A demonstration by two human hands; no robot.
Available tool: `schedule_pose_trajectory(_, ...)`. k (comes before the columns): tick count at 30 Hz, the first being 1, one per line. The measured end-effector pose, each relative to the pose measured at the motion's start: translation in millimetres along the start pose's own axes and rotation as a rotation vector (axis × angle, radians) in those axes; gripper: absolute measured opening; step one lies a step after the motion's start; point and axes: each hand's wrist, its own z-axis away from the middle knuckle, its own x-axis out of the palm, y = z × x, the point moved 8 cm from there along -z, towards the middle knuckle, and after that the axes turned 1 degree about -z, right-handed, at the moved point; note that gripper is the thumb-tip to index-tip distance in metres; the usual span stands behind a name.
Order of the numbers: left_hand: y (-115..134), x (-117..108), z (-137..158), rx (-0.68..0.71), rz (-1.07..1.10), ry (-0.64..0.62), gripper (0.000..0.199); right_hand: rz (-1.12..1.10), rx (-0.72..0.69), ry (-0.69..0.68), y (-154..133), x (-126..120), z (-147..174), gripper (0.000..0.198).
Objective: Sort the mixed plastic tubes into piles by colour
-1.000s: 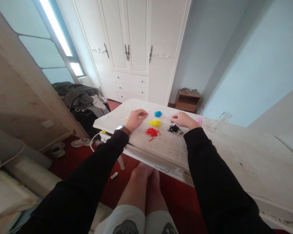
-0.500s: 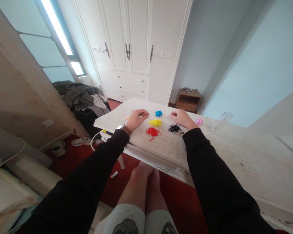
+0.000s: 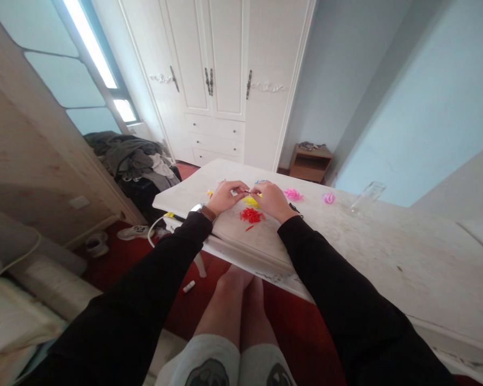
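Over the white table, my left hand (image 3: 226, 197) is closed in a pinch on a thin dark strip (image 3: 247, 192). My right hand (image 3: 272, 200) meets it there, fingertips pressed together at the strip's end; anything they hold is too small to make out. Below both hands lies a pile of small red pieces (image 3: 251, 215). Yellow pieces (image 3: 251, 201) and blue pieces (image 3: 260, 182) are partly covered by my right hand. A few black pieces (image 3: 293, 207) show beside my right wrist, the others hidden. Pink pieces (image 3: 293, 194) lie to the right of that hand.
Farther right on the table (image 3: 346, 252) are a pink swirled ball (image 3: 328, 198) and a clear glass container (image 3: 368, 198). Some small yellow-orange pieces (image 3: 210, 193) lie left of my left hand. A white wardrobe (image 3: 217, 59) stands behind, with piled clothes (image 3: 129, 161) to the left.
My right hand has moved left from the pink pile to my left hand, uncovering the pink pieces and covering most of the black ones. My left hand stays nearly in place.
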Motion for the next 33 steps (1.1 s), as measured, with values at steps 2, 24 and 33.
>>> schedule_pose_trajectory(2, -1.9, 0.8, 0.0, -0.006, -0.008, -0.005, 0.014, -0.006, 0.016, 0.021, 2.1, -1.5, 0.1, 0.017)
schedule_pose_trajectory(24, -4.5, -4.1, -1.1, 0.019, -0.107, 0.064, 0.014, 0.046, 0.069, 0.138, 8.2, -17.8, 1.2, 0.020)
schedule_pose_trajectory(33, -11.0, -12.4, -2.7, -0.022, -0.148, 0.178, 0.017, 0.092, 0.223, 0.331, 36.7, -50.3, 7.2, 0.018)
